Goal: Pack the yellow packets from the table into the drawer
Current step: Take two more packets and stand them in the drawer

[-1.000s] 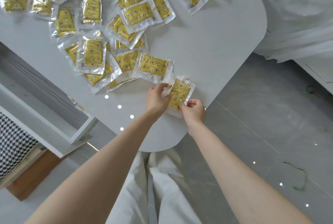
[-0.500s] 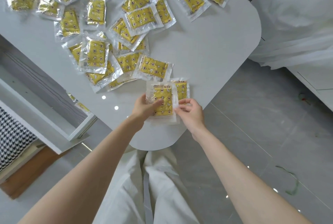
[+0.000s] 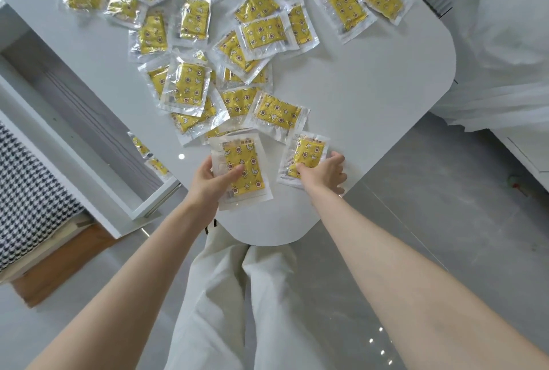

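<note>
Left hand (image 3: 208, 182) grips one yellow packet (image 3: 243, 167) at the near tabletop (image 3: 371, 87) edge, thumb on top. Right hand (image 3: 325, 175) clamps a second packet (image 3: 307, 152) lying just beside it. Other packets (image 3: 190, 87) lie scattered beyond, with the open drawer (image 3: 154, 200) at left.

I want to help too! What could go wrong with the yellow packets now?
The right packet, which the right hand grips, lies close to the table edge and might slide onto the floor. The left hand holds the left packet by one side only, so it could slip before reaching the drawer.
</note>
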### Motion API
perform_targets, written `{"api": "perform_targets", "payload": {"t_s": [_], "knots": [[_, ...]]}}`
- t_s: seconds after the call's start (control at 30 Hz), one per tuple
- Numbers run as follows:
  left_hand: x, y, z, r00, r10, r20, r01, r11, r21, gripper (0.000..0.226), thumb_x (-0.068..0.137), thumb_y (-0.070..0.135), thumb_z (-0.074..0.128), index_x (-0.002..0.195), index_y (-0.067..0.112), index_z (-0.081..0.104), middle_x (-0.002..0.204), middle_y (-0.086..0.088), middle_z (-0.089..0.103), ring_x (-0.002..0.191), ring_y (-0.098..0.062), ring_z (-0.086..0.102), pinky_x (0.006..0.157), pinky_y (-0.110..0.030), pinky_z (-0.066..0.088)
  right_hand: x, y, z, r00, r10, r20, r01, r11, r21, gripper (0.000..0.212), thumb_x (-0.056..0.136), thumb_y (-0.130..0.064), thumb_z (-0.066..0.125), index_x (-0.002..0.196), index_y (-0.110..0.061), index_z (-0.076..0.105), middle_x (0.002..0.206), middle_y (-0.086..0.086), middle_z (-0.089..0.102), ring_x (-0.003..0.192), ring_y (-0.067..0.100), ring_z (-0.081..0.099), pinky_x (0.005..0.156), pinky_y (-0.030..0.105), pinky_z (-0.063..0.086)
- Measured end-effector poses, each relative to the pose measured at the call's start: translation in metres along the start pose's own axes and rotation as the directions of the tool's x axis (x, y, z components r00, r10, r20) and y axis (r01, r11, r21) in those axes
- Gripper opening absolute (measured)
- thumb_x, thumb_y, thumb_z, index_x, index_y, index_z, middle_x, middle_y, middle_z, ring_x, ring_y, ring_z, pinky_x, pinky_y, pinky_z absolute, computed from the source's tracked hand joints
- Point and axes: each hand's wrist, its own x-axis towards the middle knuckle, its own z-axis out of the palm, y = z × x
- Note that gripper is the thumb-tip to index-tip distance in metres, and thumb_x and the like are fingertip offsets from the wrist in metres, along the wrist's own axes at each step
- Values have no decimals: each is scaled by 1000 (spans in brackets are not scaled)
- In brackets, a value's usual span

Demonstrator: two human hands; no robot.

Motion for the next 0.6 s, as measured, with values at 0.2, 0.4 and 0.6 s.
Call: {"api": "perform_targets", "payload": {"t_s": [0.2,0.4,0.6], "knots": [[-14,1,-18,999,-35,-8,34,994,-107,45,84,0,64,127,6,51,114,-15,67,100,-28,67,82,-44,56,-21,9,7,972,168,163,-204,950,237,55,80,-27,72,123,-3,48,132,10,43,110,33,54,91,41,48],[-35,19,-48,997,-41,-65,30,987,-157,39,85,0,63,123,5,53,111,-13,67,97,-26,67,78,-41,56,-66,9,-6,958,118,260,-221,883,413,32,81,-15,73,106,-8,54,103,7,61,85,23,54,73,28,41],[-55,42,-117,983,-43,-177,15,988,-155,38,88,-2,59,124,4,50,113,-14,65,102,-31,63,93,-52,48,-136,-18,20,905,-54,422,-164,871,463,24,75,-18,79,94,-15,65,98,5,72,96,25,68,89,42,55]]}}
